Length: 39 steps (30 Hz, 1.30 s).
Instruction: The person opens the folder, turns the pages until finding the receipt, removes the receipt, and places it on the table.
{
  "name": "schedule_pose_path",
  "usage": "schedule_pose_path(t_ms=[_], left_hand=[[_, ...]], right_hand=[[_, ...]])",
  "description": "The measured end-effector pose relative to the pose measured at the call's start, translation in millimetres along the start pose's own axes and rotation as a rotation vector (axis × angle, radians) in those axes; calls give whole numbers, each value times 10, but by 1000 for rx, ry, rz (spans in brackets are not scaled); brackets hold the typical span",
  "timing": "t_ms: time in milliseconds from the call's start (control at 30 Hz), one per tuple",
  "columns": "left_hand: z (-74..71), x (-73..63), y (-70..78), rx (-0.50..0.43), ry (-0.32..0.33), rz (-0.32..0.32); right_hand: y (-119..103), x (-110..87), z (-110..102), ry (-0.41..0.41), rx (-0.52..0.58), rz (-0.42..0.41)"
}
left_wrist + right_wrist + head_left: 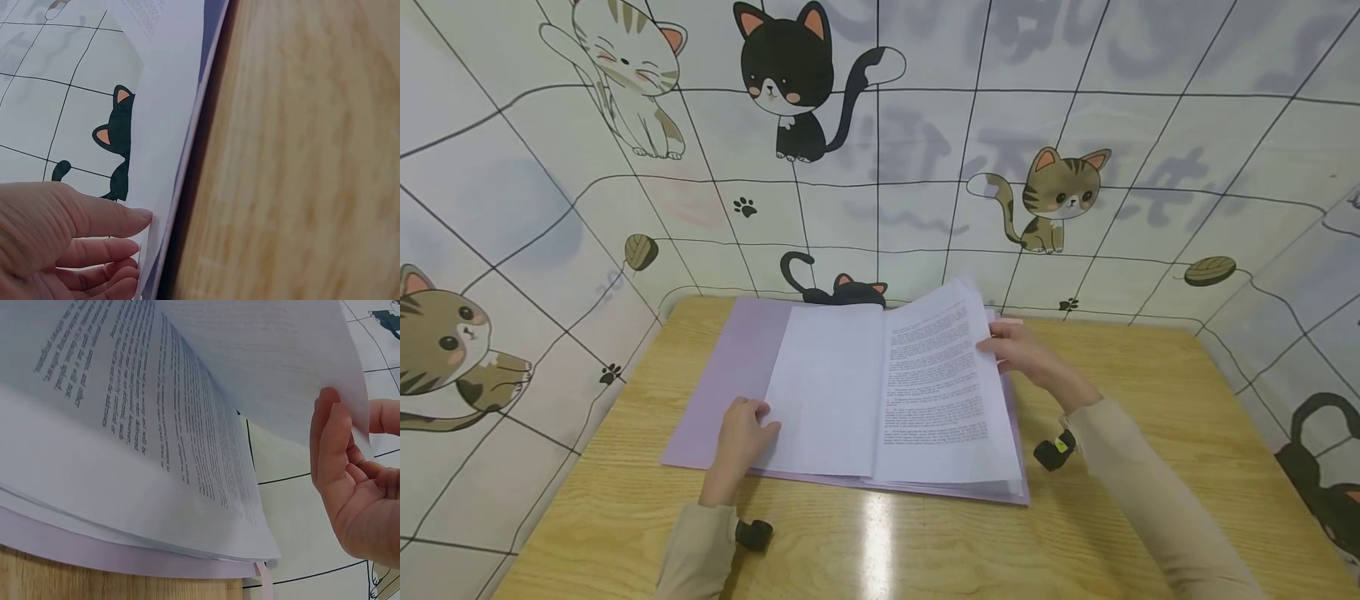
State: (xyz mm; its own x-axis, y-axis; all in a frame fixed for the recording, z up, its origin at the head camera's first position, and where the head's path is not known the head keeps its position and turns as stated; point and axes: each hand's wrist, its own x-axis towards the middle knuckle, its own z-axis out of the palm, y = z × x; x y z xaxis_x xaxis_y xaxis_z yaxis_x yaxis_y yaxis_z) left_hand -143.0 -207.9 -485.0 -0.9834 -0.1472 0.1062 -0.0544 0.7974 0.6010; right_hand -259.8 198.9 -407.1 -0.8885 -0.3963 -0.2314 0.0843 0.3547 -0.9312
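Note:
A bound document (874, 478) lies spread on a lilac cover (721, 383). My right hand (1021, 348) pinches the outer edge of a printed page (936, 375) between thumb and fingers. In the right wrist view this page arches up, and another printed page (181, 425) shows under it. My left hand (741, 437) rests at the outer edge of the blank left page (827, 383). Its thumb (134, 219) lies over that edge in the left wrist view, with the other fingers loosely bent beside it.
The document lies on a wooden table (617, 500) toward its back edge. Behind it rises a wall covering (917, 208) with cat drawings and grid lines. A pale pink ribbon or tab (264, 581) sticks out at the cover's edge. Small black devices (754, 535) sit by both wrists.

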Motion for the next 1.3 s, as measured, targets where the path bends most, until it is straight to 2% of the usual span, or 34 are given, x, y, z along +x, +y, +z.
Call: schedule_pose_path(t_ms=[633,900,1067,1300], left_hand=[[-17,7,31,2,-24,-24],[-36,-17,74,18,-42,-47],[-1,-37,36,14,-11,4],[23,-53,27,-30,61,124]], right_hand=[[-29,-139,139,-78,25,-8],[-139,-122,216,-114,118,-35],[-223,-87,274,-105,165,-45],[-321,-42,355,-83,233,-52]])
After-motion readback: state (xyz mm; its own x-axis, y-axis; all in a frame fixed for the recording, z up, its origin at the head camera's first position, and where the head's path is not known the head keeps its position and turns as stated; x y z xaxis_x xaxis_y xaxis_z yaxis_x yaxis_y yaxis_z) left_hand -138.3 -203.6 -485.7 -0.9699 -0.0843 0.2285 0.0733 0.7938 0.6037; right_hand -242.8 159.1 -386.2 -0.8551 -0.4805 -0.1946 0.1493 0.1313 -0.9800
